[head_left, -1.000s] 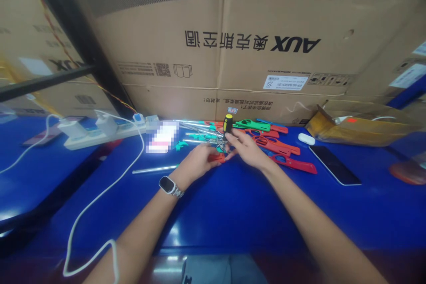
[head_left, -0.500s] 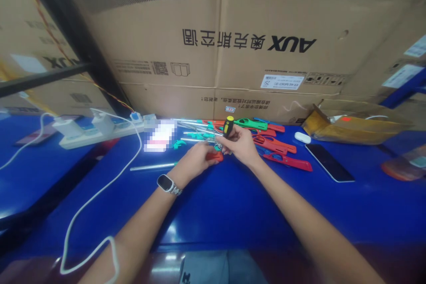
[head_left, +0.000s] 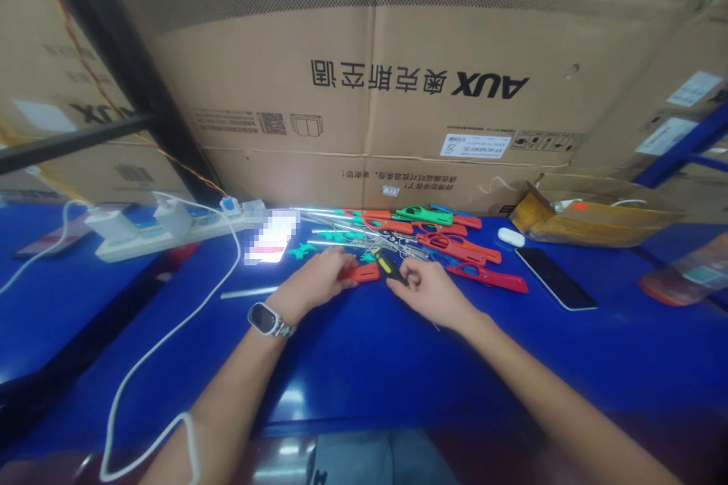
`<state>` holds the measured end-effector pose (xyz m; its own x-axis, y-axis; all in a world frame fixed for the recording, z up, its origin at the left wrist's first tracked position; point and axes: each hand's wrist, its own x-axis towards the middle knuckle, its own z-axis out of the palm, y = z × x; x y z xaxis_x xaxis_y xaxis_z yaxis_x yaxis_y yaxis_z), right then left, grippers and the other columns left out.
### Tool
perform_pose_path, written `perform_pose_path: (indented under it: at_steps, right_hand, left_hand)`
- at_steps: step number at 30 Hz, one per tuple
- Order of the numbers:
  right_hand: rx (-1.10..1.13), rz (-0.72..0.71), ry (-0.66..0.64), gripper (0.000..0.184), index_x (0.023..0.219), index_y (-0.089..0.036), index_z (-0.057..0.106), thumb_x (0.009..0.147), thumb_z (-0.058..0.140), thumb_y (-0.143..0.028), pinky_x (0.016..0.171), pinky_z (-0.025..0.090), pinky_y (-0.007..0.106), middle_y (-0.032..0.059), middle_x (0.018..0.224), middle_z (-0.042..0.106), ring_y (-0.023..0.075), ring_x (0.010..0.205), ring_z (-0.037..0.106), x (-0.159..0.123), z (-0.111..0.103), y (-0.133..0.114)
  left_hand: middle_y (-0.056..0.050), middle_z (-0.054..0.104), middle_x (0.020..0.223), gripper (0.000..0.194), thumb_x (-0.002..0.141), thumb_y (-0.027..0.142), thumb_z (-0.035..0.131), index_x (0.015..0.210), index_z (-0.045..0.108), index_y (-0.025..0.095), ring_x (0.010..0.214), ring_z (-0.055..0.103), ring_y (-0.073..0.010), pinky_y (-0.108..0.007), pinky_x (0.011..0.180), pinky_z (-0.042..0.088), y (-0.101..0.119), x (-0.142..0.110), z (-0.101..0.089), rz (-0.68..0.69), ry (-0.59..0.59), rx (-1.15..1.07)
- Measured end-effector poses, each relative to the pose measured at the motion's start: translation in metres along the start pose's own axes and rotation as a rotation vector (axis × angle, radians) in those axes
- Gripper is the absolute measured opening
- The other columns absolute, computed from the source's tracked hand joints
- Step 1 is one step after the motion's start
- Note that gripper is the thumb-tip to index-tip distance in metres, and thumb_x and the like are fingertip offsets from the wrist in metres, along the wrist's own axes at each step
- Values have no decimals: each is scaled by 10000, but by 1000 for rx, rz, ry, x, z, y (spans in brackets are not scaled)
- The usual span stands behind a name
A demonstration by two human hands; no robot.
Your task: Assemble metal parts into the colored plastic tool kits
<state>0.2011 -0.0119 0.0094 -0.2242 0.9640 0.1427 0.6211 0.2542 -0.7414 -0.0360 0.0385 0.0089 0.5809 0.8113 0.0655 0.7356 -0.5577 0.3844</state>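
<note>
My left hand [head_left: 319, 282], with a watch on its wrist, is closed on the orange-red handle of a stick lighter [head_left: 364, 273]. A metal tube [head_left: 250, 292] sticks out to the left of that hand; whether it belongs to the same lighter is hidden. My right hand [head_left: 435, 292] is closed around a screwdriver [head_left: 390, 267] with a black and yellow handle. The handle slants up and left, close to the lighter's end. Behind both hands lie several red stick lighters [head_left: 455, 246], a green stick lighter [head_left: 424, 215] and small teal plastic pieces [head_left: 301, 251].
A blurred bright patch [head_left: 273, 236] and a white power strip [head_left: 130, 241] with a cable lie left. To the right are a phone [head_left: 557, 278], a white case [head_left: 511, 236], an open brown package [head_left: 603, 216] and a bottle [head_left: 688, 275]. A large cardboard box [head_left: 398, 30] stands behind.
My right hand has lowered and moved slightly right. The screwdriver has gone from upright over the lighter to tilted beside it. My left hand keeps hold of the lighter, shifted slightly left.
</note>
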Motion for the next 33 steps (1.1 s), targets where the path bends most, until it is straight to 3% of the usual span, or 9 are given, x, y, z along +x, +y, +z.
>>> perform_pose_path:
  at_steps: [8,13,16,18,19,21,22,27,33]
  right_hand:
    - [-295,-63,-134,214,764,-220,539,848,638,-390,511,269,254,-45,560,561,133,523,514,-8,4,7]
    - [-470,-180,-132,250,822,-227,591,833,667,-465,536,283,269,4,722,637,173,622,567,6,11,-5]
    - [-457,-173,8,290,898,-219,597,849,625,-503,556,336,278,32,861,655,184,681,596,22,7,-14]
    - [-454,-119,209,319,1080,-210,580,893,554,-467,590,387,288,69,1035,646,203,773,628,36,-2,-17]
    - [-487,-112,275,428,1217,-207,536,885,559,-476,608,408,301,106,1195,605,220,826,639,44,-7,-16]
    - [-577,-155,240,553,1396,-232,435,893,555,-429,643,437,315,128,1364,523,245,912,651,62,-20,-13]
    - [-621,-181,188,515,1398,-239,452,912,534,-389,678,449,323,115,1348,549,260,972,648,71,-26,-10]
    - [-716,-183,83,429,1349,-260,547,923,554,-307,775,473,349,77,1227,662,274,1008,651,116,-43,14]
    - [-658,-151,39,299,1175,-214,673,899,617,-315,835,477,344,85,1152,674,255,994,649,148,-36,45]
  left_hand:
    - [-90,595,991,184,935,267,568,1055,681,185,913,584,-240,-357,802,482,-3,-10,-38,96,166,144]
    - [-109,587,1059,258,976,277,501,1152,666,186,967,575,-242,-364,852,466,4,12,-52,185,189,264]
    - [-117,582,1111,292,983,258,487,1221,639,182,1017,563,-246,-365,877,447,15,39,-52,226,143,333]
    - [-116,582,1104,288,985,266,484,1206,651,188,1011,558,-253,-369,863,436,21,57,-51,237,115,387]
    - [-115,581,1108,292,985,257,479,1215,646,193,1016,556,-253,-369,865,430,23,66,-51,251,95,407]
    - [-114,578,1113,282,977,260,491,1201,651,199,1033,548,-261,-376,880,419,24,84,-49,270,84,433]
    - [-114,575,1136,266,971,263,501,1176,657,199,1054,540,-267,-383,896,413,22,93,-48,294,81,437]
    - [-102,586,1162,189,935,225,550,1092,651,194,1071,542,-261,-379,905,427,1,135,-36,318,105,347]
    - [-100,633,1081,222,900,216,609,1111,614,147,1019,579,-243,-342,888,451,-24,162,-15,246,129,162]
